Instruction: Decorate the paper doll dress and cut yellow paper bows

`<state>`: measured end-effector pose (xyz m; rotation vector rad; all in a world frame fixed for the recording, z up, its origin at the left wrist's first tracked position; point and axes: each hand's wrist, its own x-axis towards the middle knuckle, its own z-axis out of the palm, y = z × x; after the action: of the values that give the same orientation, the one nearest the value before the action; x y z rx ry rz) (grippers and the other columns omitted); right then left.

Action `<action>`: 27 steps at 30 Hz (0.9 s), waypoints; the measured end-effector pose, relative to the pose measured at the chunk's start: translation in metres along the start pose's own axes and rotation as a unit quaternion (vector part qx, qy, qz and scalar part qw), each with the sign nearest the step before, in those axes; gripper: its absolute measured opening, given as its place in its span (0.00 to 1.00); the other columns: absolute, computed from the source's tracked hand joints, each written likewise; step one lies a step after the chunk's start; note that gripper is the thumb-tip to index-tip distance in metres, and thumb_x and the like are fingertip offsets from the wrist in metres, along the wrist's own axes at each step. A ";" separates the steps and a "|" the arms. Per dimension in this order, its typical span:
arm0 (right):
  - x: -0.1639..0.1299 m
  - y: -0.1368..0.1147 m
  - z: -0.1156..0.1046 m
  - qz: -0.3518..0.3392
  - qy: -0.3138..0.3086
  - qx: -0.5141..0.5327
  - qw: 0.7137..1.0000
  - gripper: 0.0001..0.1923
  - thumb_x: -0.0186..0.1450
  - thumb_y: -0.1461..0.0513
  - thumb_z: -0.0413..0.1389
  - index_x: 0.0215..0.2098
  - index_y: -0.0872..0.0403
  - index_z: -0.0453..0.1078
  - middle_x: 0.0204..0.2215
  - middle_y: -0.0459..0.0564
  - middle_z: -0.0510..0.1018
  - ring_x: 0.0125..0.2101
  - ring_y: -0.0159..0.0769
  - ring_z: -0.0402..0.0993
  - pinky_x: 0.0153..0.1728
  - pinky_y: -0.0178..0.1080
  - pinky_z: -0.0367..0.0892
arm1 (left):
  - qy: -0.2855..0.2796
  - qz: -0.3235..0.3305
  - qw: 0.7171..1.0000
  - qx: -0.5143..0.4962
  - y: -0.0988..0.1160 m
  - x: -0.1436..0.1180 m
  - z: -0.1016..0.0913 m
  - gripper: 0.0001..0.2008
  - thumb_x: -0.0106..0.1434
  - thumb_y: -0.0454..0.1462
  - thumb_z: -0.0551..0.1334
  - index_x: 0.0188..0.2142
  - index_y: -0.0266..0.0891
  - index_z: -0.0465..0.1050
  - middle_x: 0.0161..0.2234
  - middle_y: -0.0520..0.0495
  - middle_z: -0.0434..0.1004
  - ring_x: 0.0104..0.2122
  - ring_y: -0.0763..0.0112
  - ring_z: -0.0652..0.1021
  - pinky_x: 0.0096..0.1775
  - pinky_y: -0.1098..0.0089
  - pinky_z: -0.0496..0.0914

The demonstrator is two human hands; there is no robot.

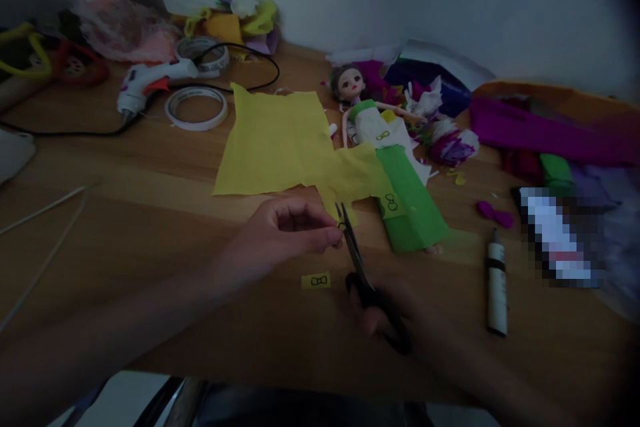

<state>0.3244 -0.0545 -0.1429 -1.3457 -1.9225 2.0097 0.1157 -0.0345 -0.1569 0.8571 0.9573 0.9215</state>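
Observation:
My left hand (280, 230) pinches a small yellow paper scrap (347, 219) with a bow drawn on it, above the wooden table (150, 227). Black scissors (367, 280) are gripped in my right hand (395, 317), their blades at the scrap. A large sheet of yellow paper (280, 143) lies just beyond. A cut yellow piece with a bow (316, 280) rests on the table below my left hand. To the right lies a doll (373, 123) in a white top and green paper skirt (413, 203).
A marker pen (497, 287) lies right of the scissors. A hot glue gun (150, 83), its black cord and two tape rolls (197, 107) sit at the back left. Coloured paper piles (545, 133) crowd the right and the back. Thin white rods (45, 227) lie at the left.

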 end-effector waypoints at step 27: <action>-0.004 0.005 -0.005 0.016 -0.021 -0.016 1.000 0.10 0.62 0.69 0.50 0.28 0.54 0.71 0.22 0.41 0.73 0.23 0.28 0.63 0.23 0.31 0.56 | -0.023 0.029 0.999 0.021 0.001 -0.001 -0.003 0.05 0.56 0.35 0.67 0.27 0.38 0.72 0.24 0.56 0.73 0.26 0.79 0.73 0.29 0.80 0.66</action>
<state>0.3325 -0.0539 -0.1436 -1.3600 -1.9717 2.0465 0.1126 -0.0350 -0.1564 0.9413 0.9189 0.9314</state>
